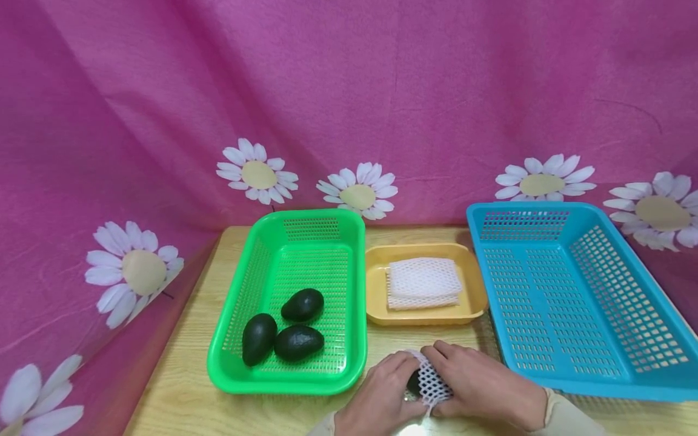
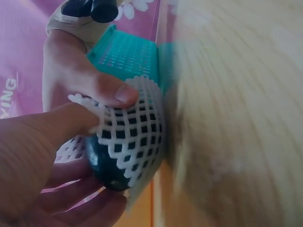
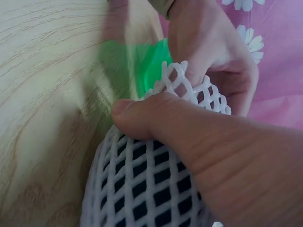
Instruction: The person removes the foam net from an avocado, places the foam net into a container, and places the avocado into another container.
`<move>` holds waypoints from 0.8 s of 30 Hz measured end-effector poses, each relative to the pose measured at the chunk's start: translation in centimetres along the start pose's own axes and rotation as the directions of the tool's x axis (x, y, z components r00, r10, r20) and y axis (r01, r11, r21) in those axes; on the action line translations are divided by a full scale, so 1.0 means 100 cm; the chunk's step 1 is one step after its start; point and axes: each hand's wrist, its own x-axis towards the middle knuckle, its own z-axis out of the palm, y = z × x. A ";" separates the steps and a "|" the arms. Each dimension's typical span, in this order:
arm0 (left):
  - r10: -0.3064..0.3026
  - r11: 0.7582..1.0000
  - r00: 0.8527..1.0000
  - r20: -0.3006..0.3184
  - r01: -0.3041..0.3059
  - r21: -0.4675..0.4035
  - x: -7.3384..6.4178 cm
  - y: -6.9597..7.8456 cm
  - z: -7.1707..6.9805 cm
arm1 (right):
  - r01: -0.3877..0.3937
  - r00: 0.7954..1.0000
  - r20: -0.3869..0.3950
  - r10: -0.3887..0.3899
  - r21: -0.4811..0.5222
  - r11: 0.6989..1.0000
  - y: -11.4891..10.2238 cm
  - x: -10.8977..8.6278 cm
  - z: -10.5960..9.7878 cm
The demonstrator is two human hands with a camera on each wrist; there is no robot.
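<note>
Just in front of me, a dark avocado [image 2: 105, 166] is partly inside a white foam net sleeve [image 1: 435, 387]. My left hand [image 1: 377, 395] holds the avocado from the left, fingers curled around its bare end and thumb at the net's edge. From the right, my right hand [image 1: 482, 384] grips the net-covered part, its thumb [image 3: 142, 116] lying across the mesh. In the right wrist view the net's open rim flares towards the left hand. The palm-side fingers of the right hand are mostly hidden.
A green basket [image 1: 357, 339] on the left contains three avocados [image 1: 299, 343]. Behind the hands, a yellow tray [image 1: 376, 303] holds stacked white foam nets [image 1: 425, 278]. To the right stands a blue basket [image 1: 545, 303]. All rest on a wooden table [image 1: 180, 375] before a pink flowered cloth [image 1: 436, 91].
</note>
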 end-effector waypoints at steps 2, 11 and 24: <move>-0.013 1.000 1.000 0.022 0.013 -0.016 0.000 -0.001 0.001 | 0.002 1.000 -0.003 -0.002 -0.002 1.000 0.000 0.000 0.000; -0.015 0.996 0.994 0.107 0.024 -0.086 0.002 -0.006 0.005 | -0.057 0.995 0.083 0.053 0.043 0.997 -0.001 -0.003 -0.002; -0.010 0.999 0.998 0.056 0.012 -0.041 0.001 -0.005 0.005 | -0.024 1.000 -0.004 0.024 -0.063 0.998 -0.002 -0.003 -0.003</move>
